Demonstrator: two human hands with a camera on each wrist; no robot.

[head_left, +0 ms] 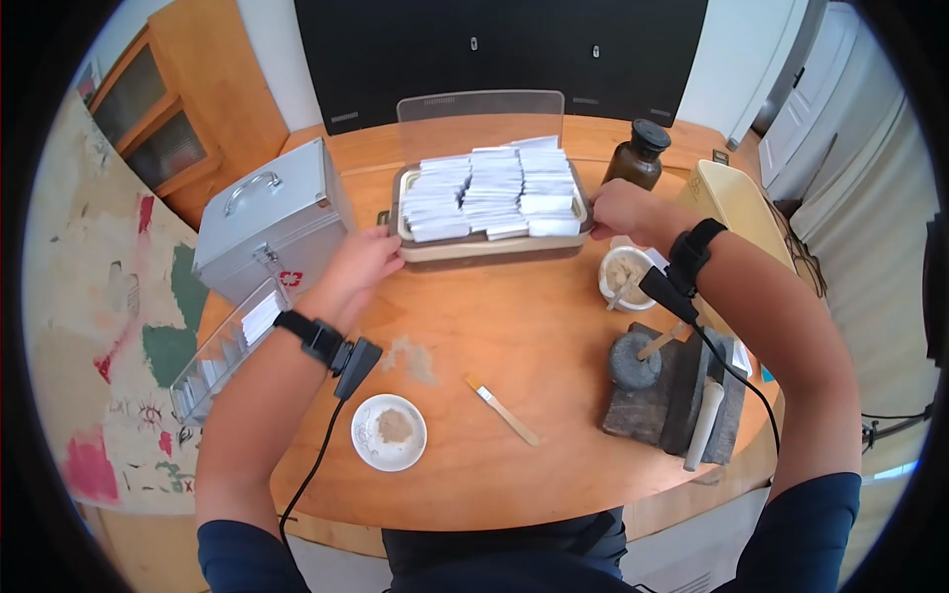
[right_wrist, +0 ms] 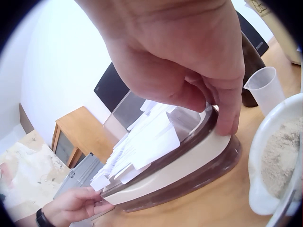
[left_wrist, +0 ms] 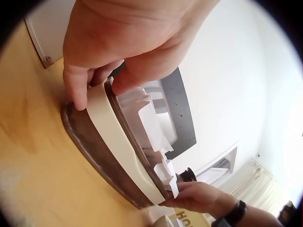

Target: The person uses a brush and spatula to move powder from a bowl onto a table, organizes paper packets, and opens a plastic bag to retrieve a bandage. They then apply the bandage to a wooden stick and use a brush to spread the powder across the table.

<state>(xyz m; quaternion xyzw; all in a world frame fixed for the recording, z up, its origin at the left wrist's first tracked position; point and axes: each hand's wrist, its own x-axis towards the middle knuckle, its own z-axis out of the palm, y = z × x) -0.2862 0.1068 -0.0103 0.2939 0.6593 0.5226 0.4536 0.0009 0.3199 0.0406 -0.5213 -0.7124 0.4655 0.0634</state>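
Observation:
A brown and cream box (head_left: 494, 251) sits toward the back of the table, packed with rows of folded white paper packets (head_left: 491, 188). Its see-through lid (head_left: 480, 111) stands raised at the rear. My left hand (head_left: 361, 265) grips the box's left end; in the left wrist view its thumb lies over the rim and the fingers (left_wrist: 75, 90) are against the outer side. At the opposite end my right hand (head_left: 633, 212) grips the rim the same way, with fingers (right_wrist: 228, 111) on the cream side wall. The far fingertips of both hands are partly hidden.
Left stand a silver metal case (head_left: 267, 212) and a clear divided tray (head_left: 222, 366). A white dish of powder (head_left: 389, 460) and a flat brush (head_left: 502, 410) lie in front. Right are a brown bottle (head_left: 636, 158), a white mortar (head_left: 605, 287), a dark slab (head_left: 633, 415) and a yellow bin (head_left: 736, 212).

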